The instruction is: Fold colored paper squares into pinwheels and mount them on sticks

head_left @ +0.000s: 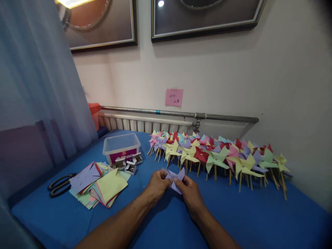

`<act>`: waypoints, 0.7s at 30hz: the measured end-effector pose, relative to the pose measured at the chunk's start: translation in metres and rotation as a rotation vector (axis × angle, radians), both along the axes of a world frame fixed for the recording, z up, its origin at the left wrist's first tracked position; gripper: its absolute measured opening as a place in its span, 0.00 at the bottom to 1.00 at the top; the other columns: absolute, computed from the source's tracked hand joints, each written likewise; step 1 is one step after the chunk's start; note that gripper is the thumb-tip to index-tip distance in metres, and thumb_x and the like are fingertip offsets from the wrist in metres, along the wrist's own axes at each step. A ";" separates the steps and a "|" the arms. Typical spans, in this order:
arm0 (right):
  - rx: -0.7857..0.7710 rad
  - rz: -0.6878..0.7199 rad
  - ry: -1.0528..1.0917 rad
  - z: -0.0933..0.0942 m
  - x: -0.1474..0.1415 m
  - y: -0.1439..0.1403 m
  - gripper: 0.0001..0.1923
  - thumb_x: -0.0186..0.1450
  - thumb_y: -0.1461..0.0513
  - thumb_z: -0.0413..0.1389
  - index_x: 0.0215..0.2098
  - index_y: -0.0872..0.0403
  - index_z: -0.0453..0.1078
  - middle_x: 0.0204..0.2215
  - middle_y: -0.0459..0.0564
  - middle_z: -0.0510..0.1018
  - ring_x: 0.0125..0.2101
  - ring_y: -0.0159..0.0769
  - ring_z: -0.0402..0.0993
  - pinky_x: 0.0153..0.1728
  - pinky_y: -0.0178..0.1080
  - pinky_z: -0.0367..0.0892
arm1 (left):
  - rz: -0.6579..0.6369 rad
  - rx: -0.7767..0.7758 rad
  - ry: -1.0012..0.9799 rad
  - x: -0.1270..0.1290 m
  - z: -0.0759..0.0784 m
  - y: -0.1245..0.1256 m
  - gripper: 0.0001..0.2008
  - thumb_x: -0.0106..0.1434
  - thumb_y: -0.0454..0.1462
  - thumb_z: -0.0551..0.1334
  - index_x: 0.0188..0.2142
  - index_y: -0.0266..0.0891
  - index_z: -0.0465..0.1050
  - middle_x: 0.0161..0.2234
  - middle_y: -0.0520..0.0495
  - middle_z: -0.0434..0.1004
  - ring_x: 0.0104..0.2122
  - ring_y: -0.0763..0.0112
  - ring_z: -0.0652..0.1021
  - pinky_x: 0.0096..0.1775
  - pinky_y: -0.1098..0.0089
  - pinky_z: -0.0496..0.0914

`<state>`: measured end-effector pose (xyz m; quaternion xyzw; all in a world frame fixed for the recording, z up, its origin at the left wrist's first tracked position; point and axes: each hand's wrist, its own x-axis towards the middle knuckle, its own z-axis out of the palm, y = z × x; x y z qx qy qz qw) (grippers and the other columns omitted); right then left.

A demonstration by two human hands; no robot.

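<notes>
While both hands meet over the near middle of the blue table (233, 214), the left hand (157, 185) and right hand (190, 193) pinch a purple paper pinwheel (175, 180) between fingertips; keeping its folded corners gathered at the centre seems wise.

Pink note (174, 97) writing too small; framed pictures (207, 15) cut by top edge (both).
</notes>
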<state>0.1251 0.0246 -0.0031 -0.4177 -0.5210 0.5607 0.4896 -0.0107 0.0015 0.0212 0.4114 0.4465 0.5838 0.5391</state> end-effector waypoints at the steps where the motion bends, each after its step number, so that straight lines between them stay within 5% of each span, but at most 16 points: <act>1: -0.002 0.003 -0.007 0.000 0.000 0.001 0.25 0.52 0.47 0.67 0.39 0.56 0.81 0.26 0.50 0.84 0.31 0.46 0.80 0.34 0.41 0.72 | 0.003 0.000 0.000 0.000 0.000 0.000 0.08 0.43 0.35 0.68 0.24 0.35 0.73 0.21 0.53 0.74 0.21 0.76 0.70 0.27 0.74 0.62; 21: -0.033 -0.033 -0.018 -0.002 -0.001 0.002 0.23 0.51 0.48 0.67 0.36 0.57 0.80 0.24 0.49 0.82 0.30 0.45 0.78 0.31 0.39 0.70 | -0.033 0.018 -0.059 -0.001 -0.006 0.003 0.11 0.41 0.31 0.68 0.28 0.35 0.75 0.23 0.51 0.78 0.25 0.72 0.76 0.31 0.73 0.68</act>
